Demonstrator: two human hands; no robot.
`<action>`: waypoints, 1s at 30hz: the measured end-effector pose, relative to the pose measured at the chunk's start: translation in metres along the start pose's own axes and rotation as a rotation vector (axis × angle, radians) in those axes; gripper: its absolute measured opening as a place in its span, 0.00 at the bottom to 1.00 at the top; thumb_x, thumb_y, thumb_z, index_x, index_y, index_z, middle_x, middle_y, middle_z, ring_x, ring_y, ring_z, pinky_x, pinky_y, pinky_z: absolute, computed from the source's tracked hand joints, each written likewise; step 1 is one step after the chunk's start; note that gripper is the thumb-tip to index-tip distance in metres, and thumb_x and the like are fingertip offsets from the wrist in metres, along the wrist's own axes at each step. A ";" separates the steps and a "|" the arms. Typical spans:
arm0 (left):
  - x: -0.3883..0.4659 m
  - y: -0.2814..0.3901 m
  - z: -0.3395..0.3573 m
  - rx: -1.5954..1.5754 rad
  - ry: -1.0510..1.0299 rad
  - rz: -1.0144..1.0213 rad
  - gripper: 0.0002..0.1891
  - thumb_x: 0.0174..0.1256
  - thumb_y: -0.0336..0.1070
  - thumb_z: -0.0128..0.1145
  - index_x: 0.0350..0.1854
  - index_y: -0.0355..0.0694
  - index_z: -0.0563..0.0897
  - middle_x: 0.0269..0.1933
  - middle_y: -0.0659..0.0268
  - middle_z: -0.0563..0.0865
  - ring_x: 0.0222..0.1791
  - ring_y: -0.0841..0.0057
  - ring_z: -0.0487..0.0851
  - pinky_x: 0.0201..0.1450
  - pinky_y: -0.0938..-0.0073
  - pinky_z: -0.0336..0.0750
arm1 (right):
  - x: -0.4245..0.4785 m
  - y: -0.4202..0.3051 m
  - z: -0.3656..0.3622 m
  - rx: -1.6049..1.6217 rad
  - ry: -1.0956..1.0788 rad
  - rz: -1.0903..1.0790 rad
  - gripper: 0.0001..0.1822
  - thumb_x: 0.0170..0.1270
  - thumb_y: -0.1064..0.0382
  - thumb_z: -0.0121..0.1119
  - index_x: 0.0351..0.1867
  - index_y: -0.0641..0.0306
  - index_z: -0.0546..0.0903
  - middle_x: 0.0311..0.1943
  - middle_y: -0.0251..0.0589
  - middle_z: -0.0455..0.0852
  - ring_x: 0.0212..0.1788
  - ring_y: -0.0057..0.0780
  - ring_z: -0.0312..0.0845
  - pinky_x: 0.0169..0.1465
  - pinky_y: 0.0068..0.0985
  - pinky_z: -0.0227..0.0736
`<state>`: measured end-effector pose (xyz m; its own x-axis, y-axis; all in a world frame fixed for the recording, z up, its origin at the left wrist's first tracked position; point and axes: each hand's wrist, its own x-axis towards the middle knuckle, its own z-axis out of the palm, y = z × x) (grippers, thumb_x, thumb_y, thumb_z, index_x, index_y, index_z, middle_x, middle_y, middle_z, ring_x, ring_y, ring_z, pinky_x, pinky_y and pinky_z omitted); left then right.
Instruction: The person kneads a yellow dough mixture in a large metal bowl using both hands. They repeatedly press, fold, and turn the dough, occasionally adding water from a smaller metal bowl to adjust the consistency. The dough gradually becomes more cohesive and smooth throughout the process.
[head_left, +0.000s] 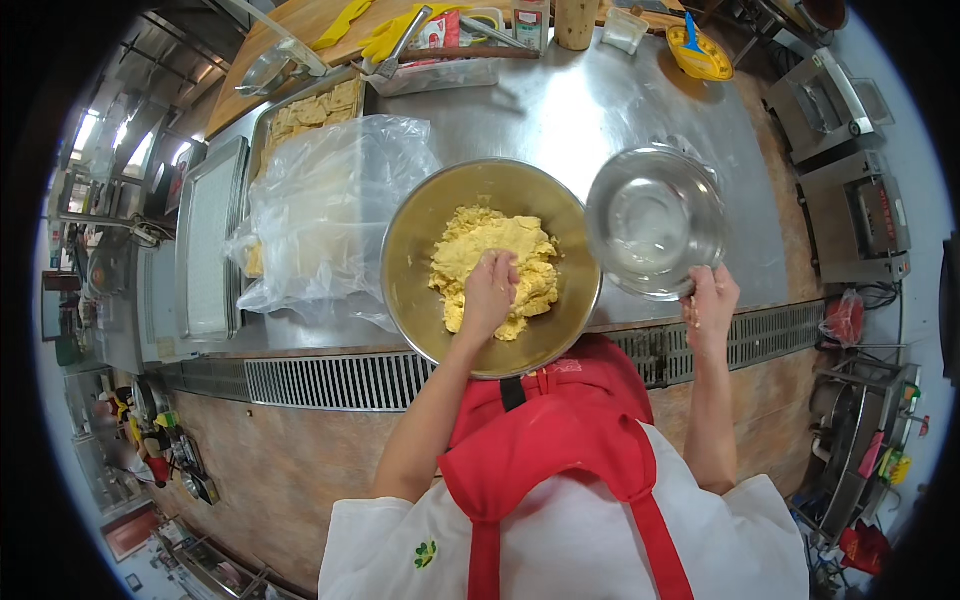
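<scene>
A wide metal mixing bowl (409, 255) stands at the table's front edge, just before my red apron. Crumbly yellow dough (534, 247) is heaped in its middle. My left hand (491, 289) is over the heap, fingers curled together and touching or just above the dough; the fingertips are partly hidden, so I cannot tell whether they pinch any. On the other side, my right hand (709, 296) grips the rim of a smaller metal bowl (652, 214). That bowl is tilted towards me and has a little clear or whitish liquid in it. Bits of dough cling to my right hand.
Left of the mixing bowl, clear plastic sheeting (322, 217) partly covers a tray of flat pale pieces (315, 112). Stacked metal trays (210, 240) lie farther left. Behind are a plastic bin (442, 75), yellow gloves (390, 36) and a yellow bowl (701, 56). Another person (142, 442) is at far left.
</scene>
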<state>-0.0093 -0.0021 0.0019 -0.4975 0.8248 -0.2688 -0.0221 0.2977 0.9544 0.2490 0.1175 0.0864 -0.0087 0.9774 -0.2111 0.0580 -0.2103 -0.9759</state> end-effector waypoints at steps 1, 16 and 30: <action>0.003 0.004 0.002 -0.170 -0.014 -0.043 0.14 0.76 0.44 0.45 0.39 0.38 0.77 0.29 0.69 0.78 0.19 0.83 0.71 0.21 0.81 0.66 | -0.004 -0.005 0.011 -0.007 -0.030 -0.040 0.04 0.63 0.68 0.53 0.29 0.63 0.75 0.19 0.27 0.74 0.15 0.12 0.64 0.17 0.16 0.58; 0.035 0.009 -0.009 -1.271 0.050 -0.689 0.15 0.72 0.36 0.49 0.56 0.37 0.76 0.54 0.61 0.84 0.52 0.70 0.83 0.57 0.69 0.81 | -0.044 -0.034 0.112 -0.329 -0.284 -0.495 0.17 0.63 0.71 0.49 0.52 0.73 0.77 0.22 0.37 0.78 0.25 0.15 0.68 0.30 0.19 0.68; 0.045 -0.021 -0.029 -1.624 -0.655 -0.367 0.09 0.71 0.31 0.50 0.48 0.35 0.78 0.40 0.63 0.85 0.30 0.80 0.83 0.29 0.80 0.79 | -0.049 -0.050 0.122 -0.457 -0.276 -0.725 0.28 0.61 0.72 0.51 0.65 0.78 0.67 0.21 0.54 0.80 0.21 0.36 0.82 0.28 0.28 0.74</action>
<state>-0.0561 0.0152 -0.0269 0.1110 0.9895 -0.0924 -0.9888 0.1005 -0.1106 0.1248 0.0773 0.1394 -0.4335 0.8149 0.3847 0.3355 0.5422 -0.7704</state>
